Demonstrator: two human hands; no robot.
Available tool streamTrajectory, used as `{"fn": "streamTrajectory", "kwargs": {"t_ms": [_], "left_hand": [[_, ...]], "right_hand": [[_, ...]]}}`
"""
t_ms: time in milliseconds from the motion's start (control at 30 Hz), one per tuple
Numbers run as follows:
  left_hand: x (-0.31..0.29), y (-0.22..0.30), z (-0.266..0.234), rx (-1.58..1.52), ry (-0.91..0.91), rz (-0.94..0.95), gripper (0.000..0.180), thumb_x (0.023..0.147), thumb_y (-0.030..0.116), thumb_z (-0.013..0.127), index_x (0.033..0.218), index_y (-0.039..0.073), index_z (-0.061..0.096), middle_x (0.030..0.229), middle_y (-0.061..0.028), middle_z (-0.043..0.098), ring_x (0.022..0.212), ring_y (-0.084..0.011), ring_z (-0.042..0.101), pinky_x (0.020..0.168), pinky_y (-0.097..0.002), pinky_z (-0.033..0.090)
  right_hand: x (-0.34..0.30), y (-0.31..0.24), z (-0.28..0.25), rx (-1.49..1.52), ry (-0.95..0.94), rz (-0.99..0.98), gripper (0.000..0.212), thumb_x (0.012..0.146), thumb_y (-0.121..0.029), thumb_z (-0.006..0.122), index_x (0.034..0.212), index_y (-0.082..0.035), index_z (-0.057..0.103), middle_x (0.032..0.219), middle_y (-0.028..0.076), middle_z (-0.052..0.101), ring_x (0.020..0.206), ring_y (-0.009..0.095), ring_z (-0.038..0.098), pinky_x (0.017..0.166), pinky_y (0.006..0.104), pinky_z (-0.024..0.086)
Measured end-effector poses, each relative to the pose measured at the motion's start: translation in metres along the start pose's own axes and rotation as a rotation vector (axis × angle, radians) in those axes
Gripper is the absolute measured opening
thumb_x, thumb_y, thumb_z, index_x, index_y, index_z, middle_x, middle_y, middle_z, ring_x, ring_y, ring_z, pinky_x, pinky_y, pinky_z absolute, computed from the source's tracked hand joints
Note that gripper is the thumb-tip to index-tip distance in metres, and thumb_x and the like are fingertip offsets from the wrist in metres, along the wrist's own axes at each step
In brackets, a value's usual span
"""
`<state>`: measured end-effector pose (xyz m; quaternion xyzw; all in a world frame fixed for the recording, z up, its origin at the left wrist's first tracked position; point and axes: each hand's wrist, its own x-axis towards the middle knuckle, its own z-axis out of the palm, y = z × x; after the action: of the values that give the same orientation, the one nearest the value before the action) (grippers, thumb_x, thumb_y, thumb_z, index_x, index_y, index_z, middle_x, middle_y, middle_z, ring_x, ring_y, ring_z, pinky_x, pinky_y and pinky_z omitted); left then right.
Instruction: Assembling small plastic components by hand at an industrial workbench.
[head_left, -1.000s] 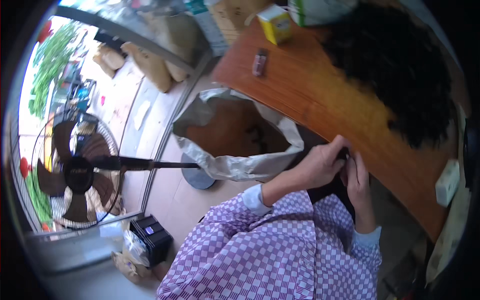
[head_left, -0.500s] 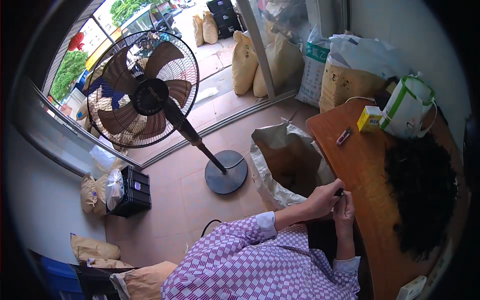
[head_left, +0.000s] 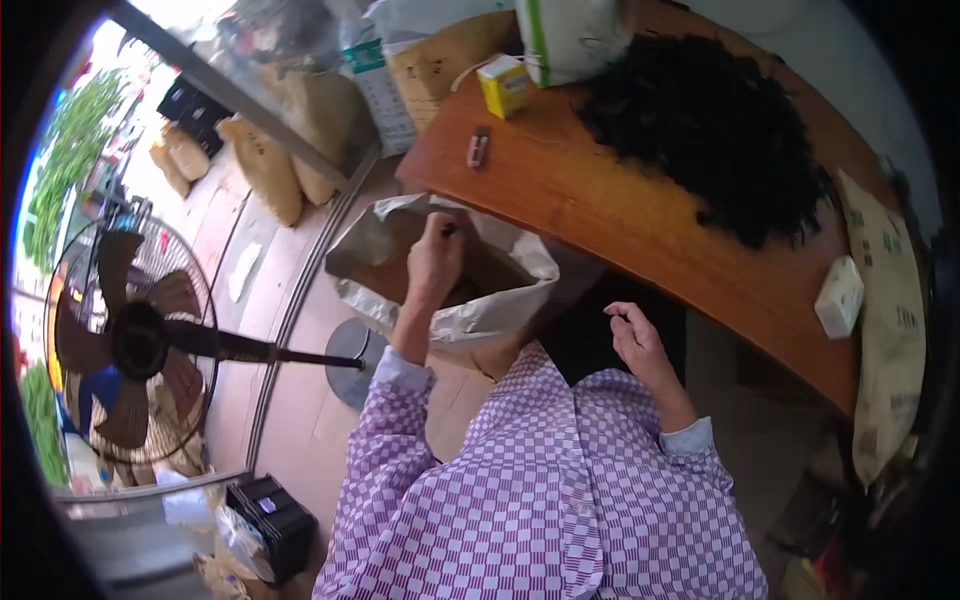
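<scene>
My left hand (head_left: 435,262) is closed around a small black piece (head_left: 449,230), which shows at the top of the fist. It hangs over the mouth of a large paper sack (head_left: 490,325) on the floor, whose inside looks brown. My right hand (head_left: 643,347) is raised between my lap and the table edge, its fingers loosely bent and apart, with nothing clear in them. On the brown wooden table (head_left: 560,190) lies a big heap of black strip-like pieces (head_left: 705,135), beyond my right hand.
A small pinkish object (head_left: 479,148), a yellow box (head_left: 503,87), a white-green bag (head_left: 580,40) and a white packet (head_left: 840,297) are on the table. A floor fan (head_left: 137,340) stands left. Full sacks (head_left: 262,170) stand by the door; a black crate (head_left: 270,525) sits lower left.
My hands, together by the table edge before, have parted. The left one has moved over the sack with the black piece; the right one is drawn back. The view has turned toward the table.
</scene>
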<state>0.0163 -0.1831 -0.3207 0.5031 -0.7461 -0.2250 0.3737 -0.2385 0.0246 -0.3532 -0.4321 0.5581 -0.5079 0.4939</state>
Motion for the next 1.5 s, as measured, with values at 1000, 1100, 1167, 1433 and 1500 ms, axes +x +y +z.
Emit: {"fn": "streamTrajectory", "kwargs": {"t_ms": [1000,1100,1167,1433,1500], "left_hand": [[-0.049,0.140,0.137,-0.167,-0.595,0.388,0.038,0.079,0.002,0.062,0.115,0.003,0.050,0.119,-0.0183,0.050,0.104,-0.0358,0.055,0.084,-0.0386,0.048],[-0.038,0.146,0.167,-0.295,-0.600,0.276,0.052,0.079,0.002,0.064,0.125,0.003,0.041,0.120,-0.0178,0.050,0.098,-0.0272,0.059,0.072,-0.0334,0.052],[-0.028,0.161,0.181,-0.388,-0.589,0.198,0.057,0.079,0.003,0.065,0.129,0.002,0.038,0.120,-0.0174,0.051,0.095,-0.0241,0.061,0.068,-0.0316,0.053],[-0.016,0.175,0.203,-0.230,-0.470,0.412,0.068,0.075,0.002,0.069,0.134,0.004,0.033,0.110,-0.0136,0.056,0.082,-0.0220,0.062,0.065,-0.0300,0.052],[-0.019,0.171,0.197,-0.244,-0.438,0.404,0.067,0.075,0.001,0.068,0.133,0.004,0.033,0.107,-0.0129,0.057,0.081,-0.0220,0.062,0.064,-0.0303,0.052]], "right_hand": [[0.053,-0.013,-0.157,-1.131,0.784,-0.301,0.019,0.087,-0.019,0.060,0.077,-0.004,0.053,0.058,0.010,0.057,0.052,0.022,0.057,0.046,0.0356,0.043],[0.043,-0.018,-0.147,-0.726,0.726,-0.267,0.022,0.088,-0.019,0.059,0.074,-0.002,0.054,0.058,0.006,0.054,0.052,0.013,0.052,0.048,0.0302,0.040],[0.040,-0.025,-0.145,-0.393,0.607,-0.067,0.020,0.088,-0.017,0.059,0.075,-0.002,0.057,0.061,-0.002,0.049,0.058,0.006,0.044,0.052,0.0243,0.036],[0.043,-0.036,-0.123,-0.089,0.381,0.081,0.016,0.088,-0.017,0.060,0.076,-0.006,0.059,0.065,-0.008,0.046,0.061,0.002,0.040,0.054,0.0208,0.033],[0.042,-0.043,-0.115,-0.084,0.330,0.052,0.017,0.089,-0.018,0.059,0.076,-0.007,0.060,0.064,-0.008,0.046,0.058,0.001,0.040,0.051,0.0194,0.032]]}}
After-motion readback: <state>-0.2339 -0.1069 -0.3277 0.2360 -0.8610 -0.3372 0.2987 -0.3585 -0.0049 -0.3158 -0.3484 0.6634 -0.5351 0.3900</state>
